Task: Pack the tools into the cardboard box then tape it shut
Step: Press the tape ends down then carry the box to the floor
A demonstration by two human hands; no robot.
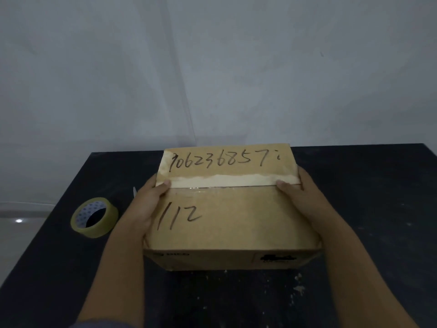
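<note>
A brown cardboard box (231, 216) with handwritten numbers on its top flaps stands in the middle of the black table, flaps folded down. Clear tape glints along the seam between the flaps. My left hand (146, 204) grips the box's left side, thumb on top at the seam. On the opposite side my right hand (305, 200) grips it the same way, thumb on the seam's right end. A roll of yellowish clear tape (94, 217) lies on the table left of the box. No tools are visible; the box's inside is hidden.
The black table (378, 209) is speckled with pale debris near its front. A small white object (134, 191) pokes out behind my left hand. A grey wall rises behind the table, and floor shows past the table's left edge.
</note>
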